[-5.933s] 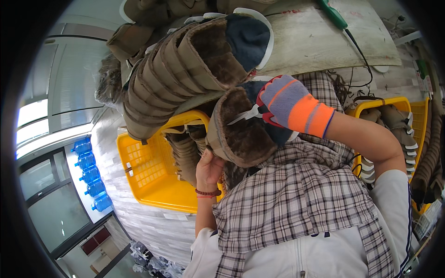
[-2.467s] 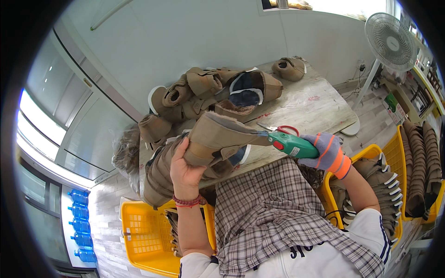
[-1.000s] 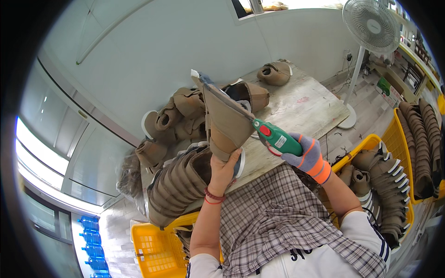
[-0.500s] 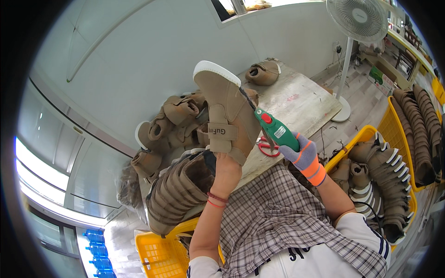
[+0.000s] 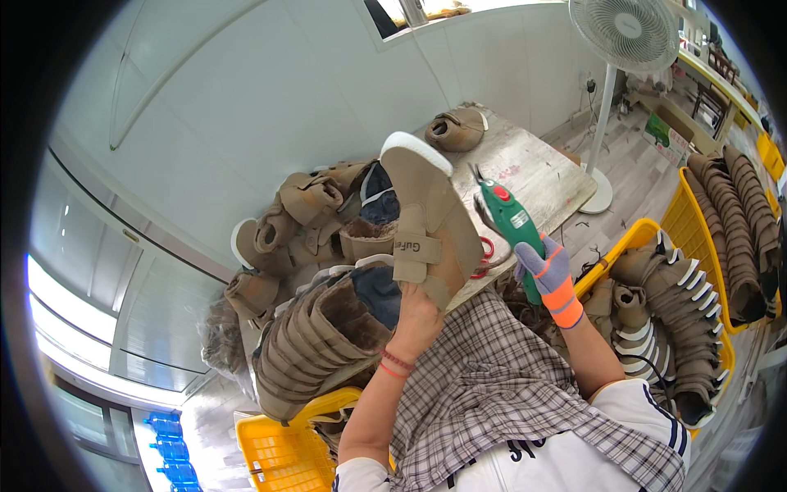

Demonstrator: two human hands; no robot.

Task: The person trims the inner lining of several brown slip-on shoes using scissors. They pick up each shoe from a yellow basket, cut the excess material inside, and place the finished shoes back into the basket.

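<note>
A brown boot upper [image 5: 430,221] with a white toe edge and a strap is held up, toe away from me. My bare left hand [image 5: 420,318] grips it at its opening, fingers partly inside. My right hand [image 5: 544,269], in a grey and orange glove, is wrapped round a green electric trimmer [image 5: 516,223] with a red button. The trimmer's metal tip points up and away, apart from the boot upper. Red-handled scissors [image 5: 485,256] lie on the table between the two, partly hidden by the boot.
More boot uppers [image 5: 307,201] are heaped at the table's left, beside a nested row of them [image 5: 303,344]. One upper [image 5: 456,129] sits at the far table edge [image 5: 525,156]. Yellow baskets [image 5: 648,234] of uppers stand at right; another yellow basket [image 5: 283,447] is at lower left. A fan [image 5: 627,33] stands behind.
The trimmer has moved away from the boot upper's edge, toward the right and lower. The boot has shifted slightly right and down in view, still in my left hand.
</note>
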